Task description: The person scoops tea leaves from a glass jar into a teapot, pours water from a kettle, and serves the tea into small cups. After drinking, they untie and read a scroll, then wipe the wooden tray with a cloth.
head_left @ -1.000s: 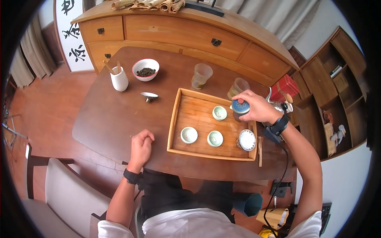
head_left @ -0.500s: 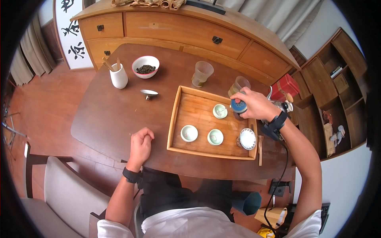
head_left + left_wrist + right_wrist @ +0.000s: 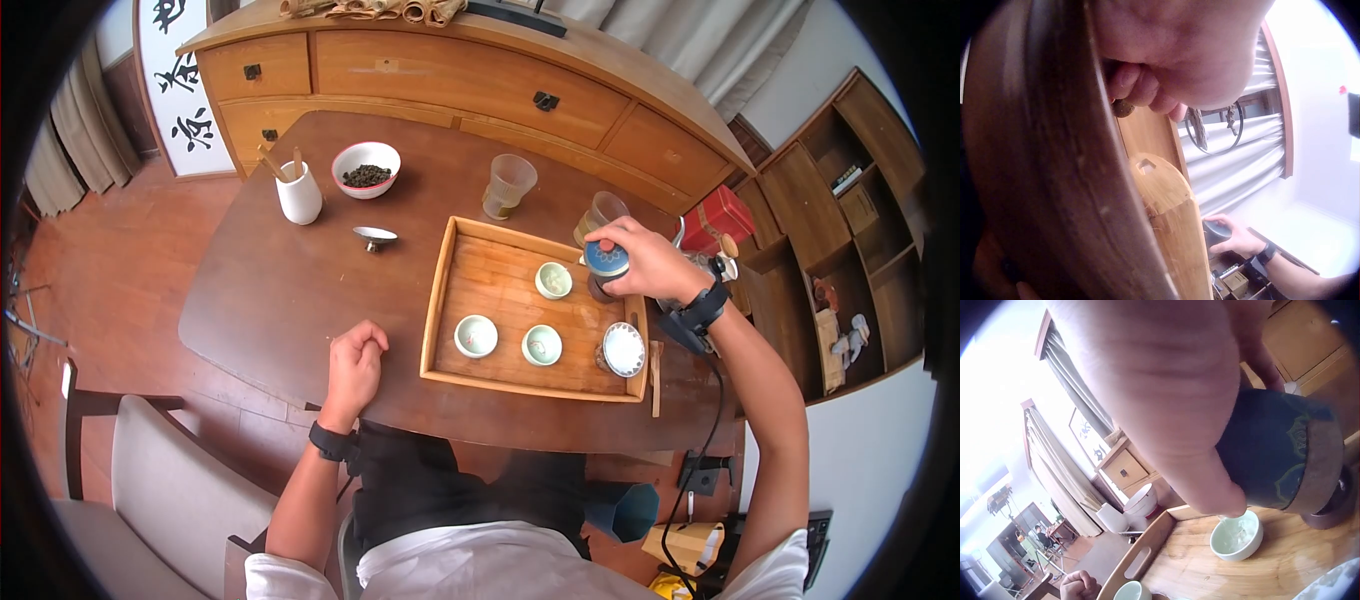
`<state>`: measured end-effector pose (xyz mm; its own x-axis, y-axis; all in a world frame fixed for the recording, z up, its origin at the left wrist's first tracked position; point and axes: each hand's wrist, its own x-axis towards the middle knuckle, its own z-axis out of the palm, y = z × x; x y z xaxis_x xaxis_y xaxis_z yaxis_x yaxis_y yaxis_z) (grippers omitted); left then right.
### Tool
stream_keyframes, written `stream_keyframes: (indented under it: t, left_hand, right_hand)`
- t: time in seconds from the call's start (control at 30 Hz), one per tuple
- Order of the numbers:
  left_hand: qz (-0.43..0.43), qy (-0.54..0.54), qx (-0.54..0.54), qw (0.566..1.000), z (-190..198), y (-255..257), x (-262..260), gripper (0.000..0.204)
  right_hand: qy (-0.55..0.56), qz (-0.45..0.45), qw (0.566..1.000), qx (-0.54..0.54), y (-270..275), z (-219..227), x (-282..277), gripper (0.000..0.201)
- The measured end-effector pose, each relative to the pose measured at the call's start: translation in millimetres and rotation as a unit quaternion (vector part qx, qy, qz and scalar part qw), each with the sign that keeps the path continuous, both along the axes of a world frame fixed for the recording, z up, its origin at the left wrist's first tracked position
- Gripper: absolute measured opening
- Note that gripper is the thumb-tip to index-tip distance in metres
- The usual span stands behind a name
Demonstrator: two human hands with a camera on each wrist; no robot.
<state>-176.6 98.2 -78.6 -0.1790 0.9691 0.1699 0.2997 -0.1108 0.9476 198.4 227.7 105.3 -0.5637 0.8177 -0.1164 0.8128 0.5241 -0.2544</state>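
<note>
And the right hand (image 3: 652, 264) grips the blue pot (image 3: 606, 262) at the far right corner of the wooden tray (image 3: 530, 391), just beside a pale green cup (image 3: 553, 281)! The left hand (image 3: 357, 362) rests by the tabletop (image 3: 270, 310) edge, loosely curled, holding nothing.

Calligraphy panel (image 3: 180, 100), wooden cabinet (image 3: 430, 75) — rolled bundles (image 3: 385, 9) atop, grey chair (image 3: 175, 470), brown shelves (image 3: 795, 195)
</note>
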Motion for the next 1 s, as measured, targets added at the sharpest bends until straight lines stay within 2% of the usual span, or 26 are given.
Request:
stream_keyframes:
  t: [0.33,0.7,0.83,1.0]
  left_hand:
    - [-0.001,-0.01,0.003,1.0,-2.5,-0.3,-0.2,0.016]
    - [-0.003,-0.024,0.001,1.0,-8.1,0.2,-1.1,0.016]
    - [-0.008,-0.037,-0.007,0.999,-10.8,0.7,-1.7,0.016]
    - [-0.005,-0.025,-0.009,1.0,-9.4,-0.1,-2.2,0.016]
  right_hand:
    - [0.09,-0.014,0.996,0.02,-13.2,9.5,15.5,0.064]
    - [-0.018,0.0,1.0,-0.008,-65.6,28.7,66.4,0.062]
    - [-0.063,0.002,0.997,-0.039,-78.1,31.2,73.9,0.058]
    - [-0.092,0.026,0.995,-0.029,-85.5,23.1,75.1,0.06]
